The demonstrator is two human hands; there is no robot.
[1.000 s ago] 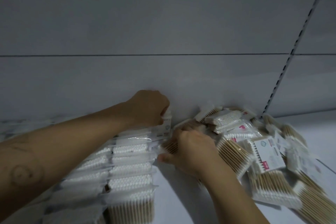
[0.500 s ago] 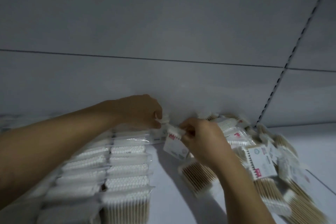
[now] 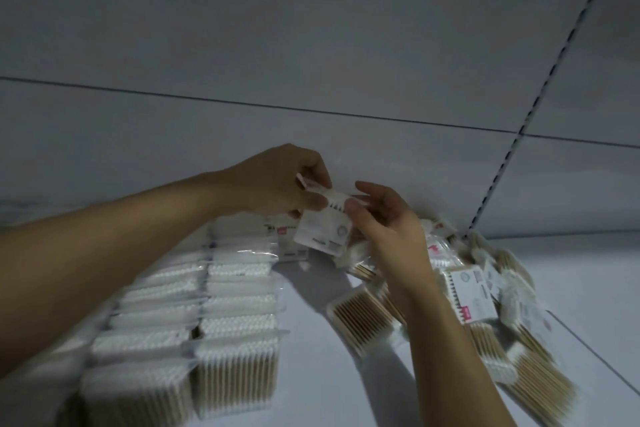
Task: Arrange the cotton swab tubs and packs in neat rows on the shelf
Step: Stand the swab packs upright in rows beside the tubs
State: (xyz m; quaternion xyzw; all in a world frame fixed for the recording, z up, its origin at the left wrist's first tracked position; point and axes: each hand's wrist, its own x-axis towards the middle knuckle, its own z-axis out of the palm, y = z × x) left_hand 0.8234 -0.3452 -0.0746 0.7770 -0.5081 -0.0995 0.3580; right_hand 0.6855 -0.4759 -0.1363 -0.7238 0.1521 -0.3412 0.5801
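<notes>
Pack [image 3: 322,230] is up in the air now, near the back of the shelf [image 3: 311,374], lifted out of the messy pile [image 3: 485,305]. My left hand [image 3: 277,184] has taken it, fingers [image 3: 313,199] pinching its top. My right hand [image 3: 384,218] is loose, thumb touching its side. I think it joins the neat rows [image 3: 235,288] next.
</notes>
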